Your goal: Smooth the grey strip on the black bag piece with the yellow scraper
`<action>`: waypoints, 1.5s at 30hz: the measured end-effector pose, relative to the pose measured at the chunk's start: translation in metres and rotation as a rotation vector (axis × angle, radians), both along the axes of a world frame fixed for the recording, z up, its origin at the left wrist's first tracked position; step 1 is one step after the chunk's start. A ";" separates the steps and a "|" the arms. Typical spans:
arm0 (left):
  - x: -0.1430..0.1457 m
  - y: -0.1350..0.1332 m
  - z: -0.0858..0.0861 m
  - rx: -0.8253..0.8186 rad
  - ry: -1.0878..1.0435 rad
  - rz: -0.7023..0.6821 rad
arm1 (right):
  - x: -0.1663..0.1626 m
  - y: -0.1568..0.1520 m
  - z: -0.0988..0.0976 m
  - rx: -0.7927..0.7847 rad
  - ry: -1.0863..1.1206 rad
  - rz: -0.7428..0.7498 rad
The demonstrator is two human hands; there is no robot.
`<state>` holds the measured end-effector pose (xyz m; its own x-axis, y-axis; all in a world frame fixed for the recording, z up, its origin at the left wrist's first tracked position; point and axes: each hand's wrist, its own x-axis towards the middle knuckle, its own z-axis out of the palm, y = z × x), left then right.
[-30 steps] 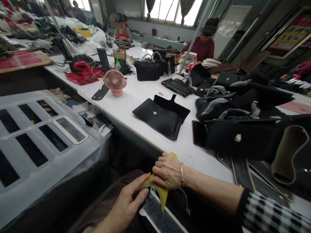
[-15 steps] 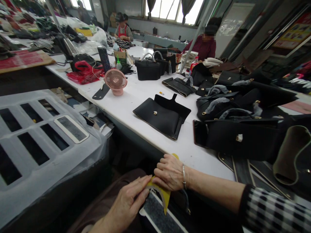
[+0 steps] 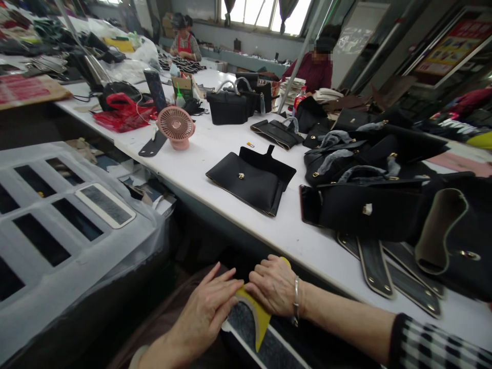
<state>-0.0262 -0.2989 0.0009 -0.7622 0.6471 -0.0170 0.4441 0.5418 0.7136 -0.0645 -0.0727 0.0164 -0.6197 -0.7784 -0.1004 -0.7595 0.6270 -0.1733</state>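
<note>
Hands meet below the near edge of the white table (image 3: pixel 215 169), over the person's lap. The left hand (image 3: pixel 205 312) lies flat with its fingers spread and slightly apart, fingertips pressing the near end of a curved yellow strip (image 3: pixel 257 316); it grips nothing, only presses. The right hand (image 3: pixel 274 287), a metal bangle (image 3: pixel 295 302) at its wrist, rests curled on the far end of the same strip, knuckles up and fingers drawn together on it; whether the thumb pinches it from beneath I cannot tell. The yellow strip arcs between the 2 hands and lies on a dark grey felt-like piece (image 3: pixel 249 335) edged in white, which runs off toward the bottom of the view. On the table, toward its near edge, a flat black leather pouch (image 3: pixel 249 179) with a small gold stud lies with its flap open. To its right, a heap of black bag parts (image 3: pixel 376 169) with gold fittings spreads toward the right edge, and 2 dark straps (image 3: pixel 374 266) lie at the near edge below it. Farther along the left edge stands a pink desk fan (image 3: pixel 176 125), with a red bag (image 3: pixel 123 113) beyond it and a finished black handbag (image 3: pixel 226 105) near the middle. Left of the table, a pale plastic crate (image 3: pixel 57 225) under clear film fills the foreground. At the far end, 2 other people sit working.
</note>
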 end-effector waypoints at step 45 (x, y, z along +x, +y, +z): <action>-0.015 0.014 0.012 0.600 -1.016 0.196 | 0.020 -0.020 -0.009 -0.718 -1.014 -0.646</action>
